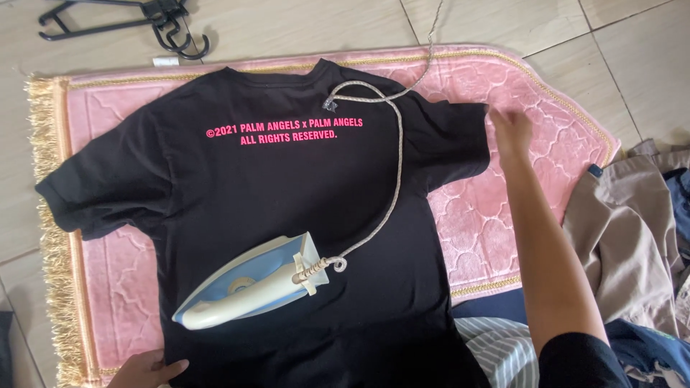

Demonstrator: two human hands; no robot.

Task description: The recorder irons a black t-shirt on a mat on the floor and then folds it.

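Observation:
A black t-shirt (pixel 273 208) with pink lettering lies flat, back up, on a pink mat (pixel 503 208). A white and pale blue iron (pixel 248 284) lies on the shirt's lower middle, and its braided cord (pixel 394 179) runs up over the shirt to the top of the view. My right hand (pixel 510 129) reaches out to the edge of the shirt's right sleeve and touches it, slightly blurred. My left hand (pixel 147 370) rests at the shirt's lower left hem, near the bottom of the view. Neither hand is on the iron.
Black plastic hangers (pixel 154 21) lie on the tiled floor at the top left. A pile of beige and blue clothes (pixel 632 237) sits to the right of the mat. A striped cloth (pixel 499 348) lies at the bottom, under my right arm.

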